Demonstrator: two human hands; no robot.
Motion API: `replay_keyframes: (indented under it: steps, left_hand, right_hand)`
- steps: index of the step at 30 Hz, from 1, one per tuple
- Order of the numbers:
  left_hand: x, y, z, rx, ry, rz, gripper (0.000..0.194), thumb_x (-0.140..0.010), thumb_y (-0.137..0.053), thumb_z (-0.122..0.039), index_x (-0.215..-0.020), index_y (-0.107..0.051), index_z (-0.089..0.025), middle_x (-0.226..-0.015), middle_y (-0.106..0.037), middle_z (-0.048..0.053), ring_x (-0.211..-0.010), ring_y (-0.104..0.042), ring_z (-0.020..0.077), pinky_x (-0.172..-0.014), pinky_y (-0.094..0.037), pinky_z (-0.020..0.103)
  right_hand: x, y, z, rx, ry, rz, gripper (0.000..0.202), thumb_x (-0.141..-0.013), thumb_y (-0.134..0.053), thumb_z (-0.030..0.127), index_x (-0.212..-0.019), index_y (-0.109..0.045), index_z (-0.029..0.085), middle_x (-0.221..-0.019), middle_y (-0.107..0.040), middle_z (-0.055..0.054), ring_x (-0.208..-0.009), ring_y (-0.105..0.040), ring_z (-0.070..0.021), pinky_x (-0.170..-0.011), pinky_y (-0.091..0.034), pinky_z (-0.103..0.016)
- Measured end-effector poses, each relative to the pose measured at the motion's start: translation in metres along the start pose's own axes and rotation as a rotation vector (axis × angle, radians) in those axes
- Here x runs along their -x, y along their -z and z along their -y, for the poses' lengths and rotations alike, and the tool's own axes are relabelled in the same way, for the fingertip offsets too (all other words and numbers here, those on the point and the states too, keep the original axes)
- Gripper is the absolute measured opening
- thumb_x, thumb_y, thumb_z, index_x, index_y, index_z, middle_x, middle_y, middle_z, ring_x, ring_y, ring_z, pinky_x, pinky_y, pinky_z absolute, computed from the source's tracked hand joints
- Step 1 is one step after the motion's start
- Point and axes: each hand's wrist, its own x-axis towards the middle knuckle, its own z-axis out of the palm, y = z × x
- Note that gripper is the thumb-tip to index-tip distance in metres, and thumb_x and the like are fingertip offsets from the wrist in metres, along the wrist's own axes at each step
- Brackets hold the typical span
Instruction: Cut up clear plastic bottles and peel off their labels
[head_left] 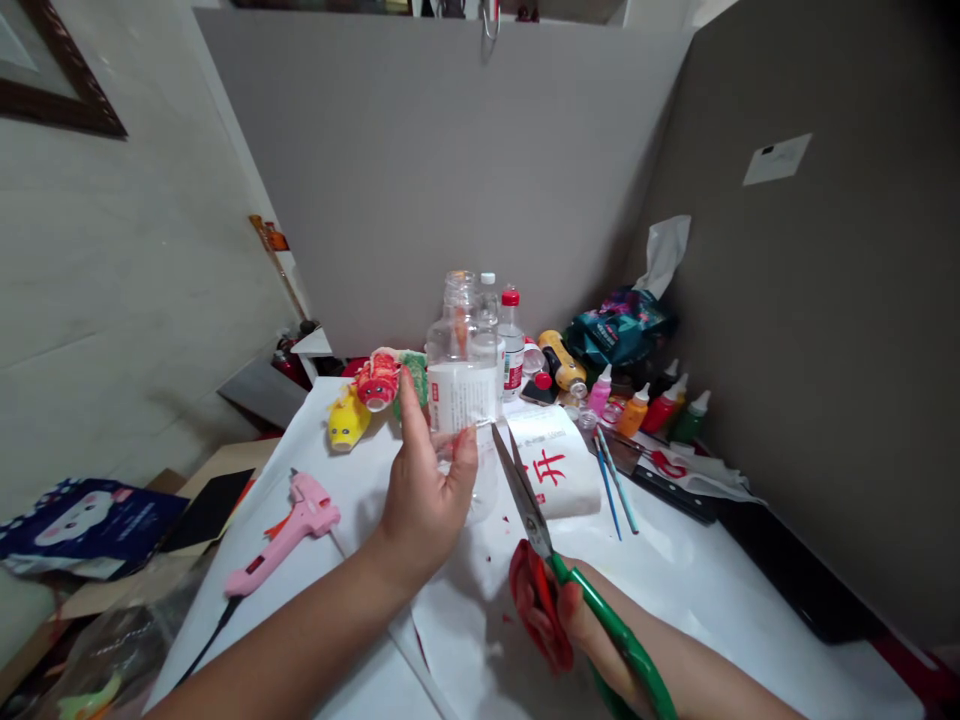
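Observation:
My left hand is wrapped round the lower part of a clear plastic bottle, which stands upright, uncapped, with a white printed label. The thumb presses the label's lower edge, and the index finger points up along the side. In my right hand are green-handled scissors, their blades slightly apart and their tips just right of the bottle. A crumpled red piece shows beside the scissors' pivot; whether my right fingers hold it I cannot tell. Behind the blades lies a curled white sheet with a red painted character.
To the left lie a pink glue gun, a yellow animal figure and a red one. Farther back stands a red-capped bottle. On the right are paintbrushes, paint bottles and a black-handled knife.

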Motion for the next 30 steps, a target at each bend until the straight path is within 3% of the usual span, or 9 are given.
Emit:
replay_keyframes:
  steps: [3,8,14,21,26,30]
  left_hand:
    - [0.001,0.0,-0.002,0.018,0.048,0.023,0.079,-0.1,-0.046,-0.034,-0.16,0.004,-0.023,-0.157,-0.04,0.02,-0.119,-0.065,0.0289,-0.095,-0.058,0.044]
    - [0.002,0.0,-0.001,-0.088,0.0,-0.003,0.078,-0.1,-0.046,-0.032,-0.16,0.003,-0.026,-0.167,-0.019,0.014,-0.146,-0.037,0.0318,-0.114,-0.04,0.051]
    - [0.005,-0.002,-0.007,-0.116,-0.068,0.032,0.077,-0.1,-0.042,-0.023,-0.159,0.008,-0.032,-0.167,-0.019,0.01,-0.148,-0.033,0.0303,-0.116,-0.036,0.052]
    - [0.006,-0.001,-0.014,-0.141,-0.13,0.024,0.079,-0.1,-0.04,-0.017,-0.158,0.011,-0.036,-0.17,0.0,0.002,-0.153,-0.016,0.0278,-0.122,-0.029,0.048]
    - [0.008,0.001,-0.014,-0.11,-0.084,0.05,0.079,-0.101,-0.042,-0.022,-0.158,0.012,-0.032,-0.17,-0.007,0.008,-0.154,-0.014,0.0292,-0.122,-0.027,0.052]
    - [0.004,0.009,-0.018,0.0,-0.045,0.054,0.086,-0.099,-0.049,-0.028,-0.158,0.013,-0.028,-0.168,-0.013,0.014,-0.15,-0.024,0.0344,-0.113,-0.041,0.051]
  right_hand:
    - [-0.001,0.004,0.001,0.063,-0.015,-0.006,0.082,-0.072,-0.014,0.096,-0.08,-0.047,0.021,-0.069,-0.049,-0.001,-0.06,-0.044,-0.0147,-0.056,-0.039,-0.029]
    - [-0.001,0.002,0.003,-0.038,0.006,0.009,0.083,-0.071,-0.013,0.096,-0.081,-0.048,0.021,-0.059,-0.044,0.001,-0.055,-0.045,-0.0149,-0.055,-0.039,-0.028]
    - [-0.002,-0.008,-0.005,-0.127,0.052,-0.049,0.082,-0.075,-0.02,0.095,-0.079,-0.051,0.019,-0.054,-0.045,0.001,-0.049,-0.044,-0.0133,-0.05,-0.035,-0.026]
    - [-0.003,-0.011,-0.015,-0.156,0.052,-0.077,0.075,-0.076,-0.031,0.093,-0.071,-0.048,0.021,-0.046,-0.037,0.005,-0.041,-0.038,-0.0099,-0.04,-0.025,-0.023]
    - [0.003,-0.007,-0.009,-0.122,0.054,-0.067,0.071,-0.082,-0.032,0.088,-0.062,-0.046,0.021,-0.04,-0.037,0.004,-0.038,-0.037,-0.0092,-0.038,-0.022,-0.022]
    - [0.008,-0.006,-0.014,-0.255,0.07,-0.021,0.073,-0.079,-0.036,0.09,-0.059,-0.045,0.02,-0.041,-0.036,0.005,-0.037,-0.033,-0.0069,-0.035,-0.019,-0.021]
